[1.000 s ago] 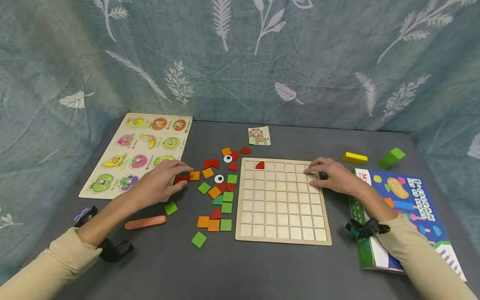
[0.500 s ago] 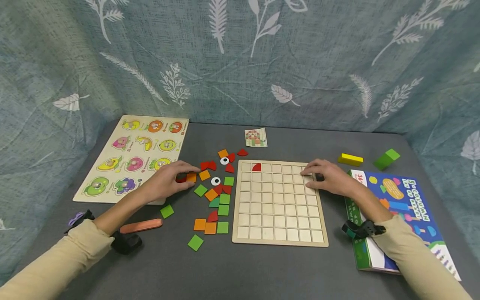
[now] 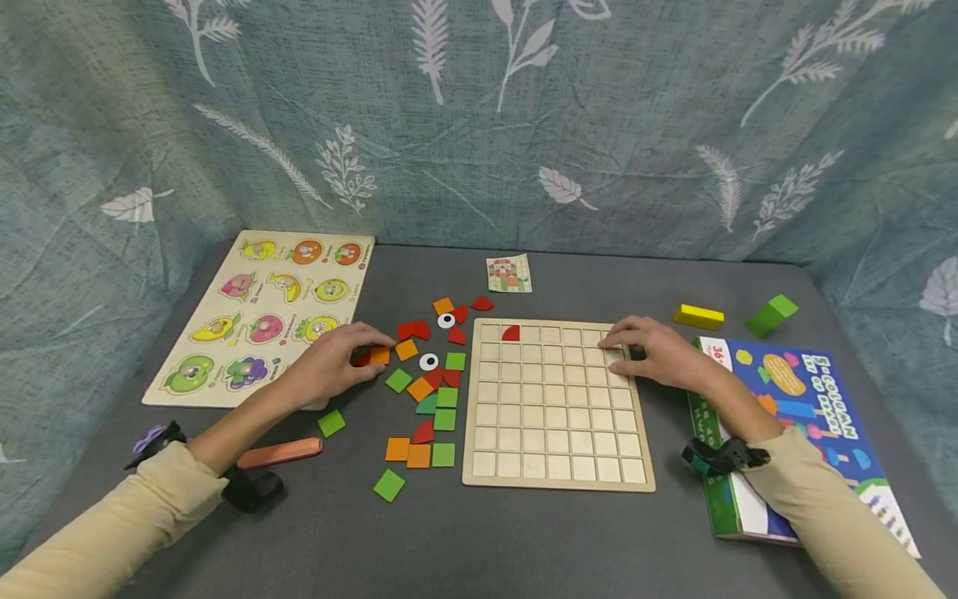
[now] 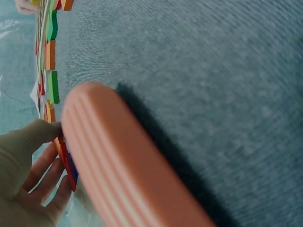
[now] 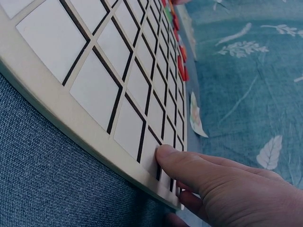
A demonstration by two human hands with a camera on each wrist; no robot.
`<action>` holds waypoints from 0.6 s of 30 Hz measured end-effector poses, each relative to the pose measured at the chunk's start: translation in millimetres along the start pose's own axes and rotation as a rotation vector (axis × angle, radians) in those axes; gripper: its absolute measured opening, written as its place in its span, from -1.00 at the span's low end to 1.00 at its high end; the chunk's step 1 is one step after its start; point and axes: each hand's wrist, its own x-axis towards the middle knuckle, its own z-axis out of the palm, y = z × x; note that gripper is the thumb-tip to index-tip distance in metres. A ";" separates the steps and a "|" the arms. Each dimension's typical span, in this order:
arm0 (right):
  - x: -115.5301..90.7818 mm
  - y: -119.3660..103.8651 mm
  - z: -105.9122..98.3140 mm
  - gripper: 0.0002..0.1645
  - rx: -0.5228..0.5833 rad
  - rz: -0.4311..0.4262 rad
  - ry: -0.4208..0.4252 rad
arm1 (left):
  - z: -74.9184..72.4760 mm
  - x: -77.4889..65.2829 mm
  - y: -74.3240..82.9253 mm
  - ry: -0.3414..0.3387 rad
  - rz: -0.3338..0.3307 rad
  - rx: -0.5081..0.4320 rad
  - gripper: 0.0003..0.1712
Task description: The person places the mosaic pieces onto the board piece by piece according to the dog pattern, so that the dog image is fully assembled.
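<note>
tiles (image 3: 380,356) by left hand (image 3: 335,361); right hand (image 3: 655,354) touches board (image 3: 555,394)

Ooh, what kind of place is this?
It looks like a play table, probably indoors: there's a wooden grid board, loose coloured tiles and a fruit puzzle on it. A leafy curtain closes off the back, so the room is hidden.

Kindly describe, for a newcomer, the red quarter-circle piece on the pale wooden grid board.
Find the pale wooden grid board on the grey table. In its far row, second cell from the left, lies the red quarter-circle piece, the only coloured one on the board.
</note>
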 end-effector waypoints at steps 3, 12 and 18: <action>0.3 0.6 -0.3 -0.56 0.000 -0.007 -0.002 | -1.1 1.5 1.8 0.041 0.022 0.029 -0.70; 2.2 -0.3 2.3 -0.56 0.001 0.000 -0.004 | 4.2 31.1 32.6 0.078 0.081 0.025 -0.74; 1.1 -0.2 1.0 -0.57 -0.003 0.011 0.002 | 29.1 78.2 77.3 -0.042 0.168 0.005 -0.72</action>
